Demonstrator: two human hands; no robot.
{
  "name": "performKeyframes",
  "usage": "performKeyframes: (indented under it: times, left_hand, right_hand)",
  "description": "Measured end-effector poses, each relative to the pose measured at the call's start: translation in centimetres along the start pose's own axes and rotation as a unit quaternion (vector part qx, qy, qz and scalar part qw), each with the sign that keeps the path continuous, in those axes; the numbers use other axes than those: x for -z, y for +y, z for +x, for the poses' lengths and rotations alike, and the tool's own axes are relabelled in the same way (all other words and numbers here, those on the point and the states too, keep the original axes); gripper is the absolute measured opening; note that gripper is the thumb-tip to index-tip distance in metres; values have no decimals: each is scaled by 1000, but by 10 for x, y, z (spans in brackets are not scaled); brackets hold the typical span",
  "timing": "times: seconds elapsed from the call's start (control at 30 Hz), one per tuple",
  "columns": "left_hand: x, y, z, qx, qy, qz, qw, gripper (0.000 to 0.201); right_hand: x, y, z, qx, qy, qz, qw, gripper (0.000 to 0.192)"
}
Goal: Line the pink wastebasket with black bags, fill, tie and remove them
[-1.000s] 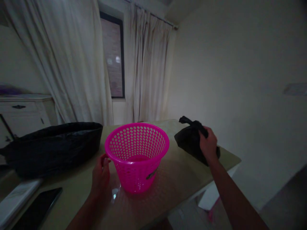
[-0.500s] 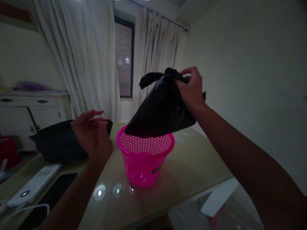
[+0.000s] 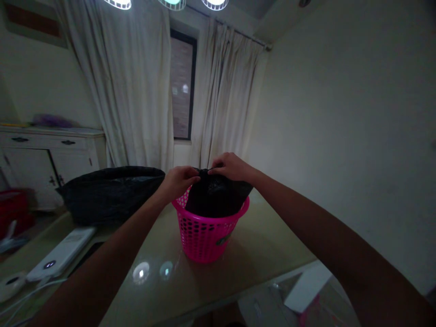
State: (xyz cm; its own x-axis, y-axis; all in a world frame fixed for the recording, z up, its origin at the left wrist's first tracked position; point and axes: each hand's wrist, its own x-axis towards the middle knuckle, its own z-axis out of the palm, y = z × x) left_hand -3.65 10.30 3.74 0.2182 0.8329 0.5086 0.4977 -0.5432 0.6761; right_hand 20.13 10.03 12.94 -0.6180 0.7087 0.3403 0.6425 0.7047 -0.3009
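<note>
A black plastic bag (image 3: 216, 197) sits partly down inside a pink basket (image 3: 204, 240) with a perforated wall. My left hand (image 3: 180, 181) pinches the bag's gathered top from the left. From the right, my right hand (image 3: 231, 165) grips the same top, close beside the left one. The bag's lower part is hidden behind the basket's front wall. Left of the basket lies another black plastic bag (image 3: 112, 193), spread wide and touched by neither hand.
On the table (image 3: 150, 290), a white power bank (image 3: 63, 254) with a cable lies at the left, near a dark flat object mostly behind my forearm. A white roll (image 3: 12, 286) is at the table's left edge. A white cabinet (image 3: 78, 147) stands behind.
The black bag has come down from above the basket into it. My left hand, apart and open before, has moved right and taken hold of the bag's top.
</note>
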Motion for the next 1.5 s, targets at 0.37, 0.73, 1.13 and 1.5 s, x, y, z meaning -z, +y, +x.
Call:
performKeyframes:
  times: [0.37, 0.73, 1.13, 1.5]
  left_hand:
    - [6, 9, -2, -33, -5, 79, 996, 13]
    - [1, 14, -2, 8, -71, -50, 996, 40]
    - [26, 3, -20, 88, 179, -8, 980, 32]
    - [25, 7, -27, 98, 78, -136, 983, 54]
  right_hand:
    - [-2, 30, -31, -29, 86, -1, 996, 29]
    - [-22, 25, -40, 9, 71, 9, 997, 45]
    - [-33, 29, -37, -258, 20, -143, 955, 48]
    - [-43, 16, -41, -123, -112, -66, 984, 60]
